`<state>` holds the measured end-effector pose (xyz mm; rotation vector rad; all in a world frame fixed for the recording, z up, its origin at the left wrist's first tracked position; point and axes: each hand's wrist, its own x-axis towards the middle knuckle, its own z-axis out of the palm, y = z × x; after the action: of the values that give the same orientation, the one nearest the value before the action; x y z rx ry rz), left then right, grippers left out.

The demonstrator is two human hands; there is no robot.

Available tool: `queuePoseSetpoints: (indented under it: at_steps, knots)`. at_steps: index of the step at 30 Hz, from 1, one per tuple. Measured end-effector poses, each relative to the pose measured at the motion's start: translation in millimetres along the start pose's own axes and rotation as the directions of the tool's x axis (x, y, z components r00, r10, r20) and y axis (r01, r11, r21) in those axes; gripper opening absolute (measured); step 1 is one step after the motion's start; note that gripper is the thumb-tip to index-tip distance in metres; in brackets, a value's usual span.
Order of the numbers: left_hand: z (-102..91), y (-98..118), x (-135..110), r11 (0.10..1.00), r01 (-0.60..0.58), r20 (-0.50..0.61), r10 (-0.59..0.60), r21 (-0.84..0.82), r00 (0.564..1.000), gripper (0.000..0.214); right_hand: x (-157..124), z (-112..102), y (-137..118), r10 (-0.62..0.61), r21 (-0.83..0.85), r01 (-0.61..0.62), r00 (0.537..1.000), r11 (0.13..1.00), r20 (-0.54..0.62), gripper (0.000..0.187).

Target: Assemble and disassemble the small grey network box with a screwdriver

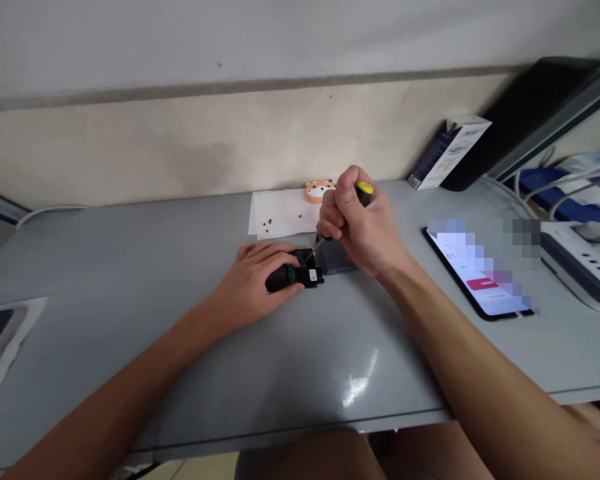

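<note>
My right hand (363,223) is closed in a fist around a screwdriver (365,191) with a black and yellow handle. Its metal shaft slants down to the left, and the tip reaches a small black device (279,279) on the table. That device shows a bit of green circuit board and a white label. Wrapped over its left side, my left hand (253,280) presses it against the tabletop. A dark grey box-shaped part (337,259) lies just right of the device, partly covered by my right hand.
Behind my hands, white paper (280,203) carries several tiny dark screws (267,223) and an orange-and-white animal-faced item (319,191). A lit phone (480,280) lies to the right, near a white power strip (585,267). A carton (450,152) leans against a black roll (525,113).
</note>
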<state>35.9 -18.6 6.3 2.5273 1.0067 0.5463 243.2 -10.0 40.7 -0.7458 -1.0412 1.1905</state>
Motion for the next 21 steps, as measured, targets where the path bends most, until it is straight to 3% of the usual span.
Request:
queuePoseSetpoints:
  at_steps: [9,16,21]
  knots:
    - [4.1,3,0,1.000,0.007,-0.052,-0.008,-0.014,0.999,0.019,-1,2,-13,0.081,0.008,-0.083,0.991,0.997,0.107,0.051]
    - [9.5,2,0,0.999,0.009,-0.064,-0.012,-0.046,0.998,0.021,-3,4,-3,-0.016,0.024,0.016,1.000,1.000,-0.014,0.058]
    - [9.8,1,0,1.000,-0.024,-0.069,0.022,-0.021,0.997,0.022,0,3,-9,0.089,0.108,-0.099,0.992,0.989,0.094,0.045]
